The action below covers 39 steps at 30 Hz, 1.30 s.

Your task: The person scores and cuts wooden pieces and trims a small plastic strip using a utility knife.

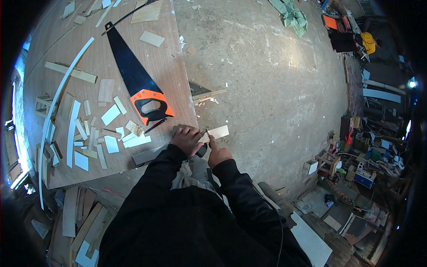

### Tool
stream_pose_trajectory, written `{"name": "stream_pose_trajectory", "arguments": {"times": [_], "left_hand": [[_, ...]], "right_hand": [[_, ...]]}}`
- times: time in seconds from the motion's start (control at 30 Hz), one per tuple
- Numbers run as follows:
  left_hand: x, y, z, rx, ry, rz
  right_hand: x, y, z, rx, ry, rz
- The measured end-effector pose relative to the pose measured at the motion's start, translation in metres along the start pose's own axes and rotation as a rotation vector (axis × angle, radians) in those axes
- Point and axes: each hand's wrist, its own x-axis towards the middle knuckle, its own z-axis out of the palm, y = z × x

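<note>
A pale wooden strip (219, 132) lies at the table's right edge, its far end sticking out over the floor. My left hand (186, 139) is closed over the strip at the edge, fingers bent and pressing on it. Just right of it, my right hand (219, 153) grips a thin tool with a dark tip (207, 131), index finger stretched along it. The tip meets the strip; whether it is a pencil or a blade I cannot tell. A black pen-like stick (155, 126) lies near my left hand, below the orange handle of a handsaw (151, 107).
Many wood and white board offcuts (110, 115) litter the wooden table (178, 84). A long curved white strip (55, 98) lies at its left. Right of the table is a concrete floor (267, 89), with a green cloth (291, 17), stacked clutter (364, 178) and a person in yellow (368, 43) farther off.
</note>
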Motion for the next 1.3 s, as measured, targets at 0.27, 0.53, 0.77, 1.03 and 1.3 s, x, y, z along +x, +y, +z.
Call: {"name": "stream_pose_trajectory", "arguments": {"times": [0.27,0.53,0.77,1.03,1.3], "left_hand": [[0.004,0.002,-0.004,-0.019,-0.030,-0.022],[0.003,0.002,-0.002,-0.053,-0.023,-0.024],[-0.007,-0.003,0.011,-0.017,-0.046,-0.051],[0.003,0.001,0.005,-0.039,0.002,-0.029],[0.000,-0.008,0.017,0.036,0.021,0.091]], "right_hand": [[0.011,0.001,0.009,-0.012,-0.062,0.057],[0.009,0.004,0.012,0.041,-0.002,0.039],[-0.023,0.030,0.047,0.259,0.356,-0.031],[-0.045,0.042,0.018,1.439,0.248,-0.092],[-0.107,0.062,-0.057,1.752,0.293,-0.230]]}}
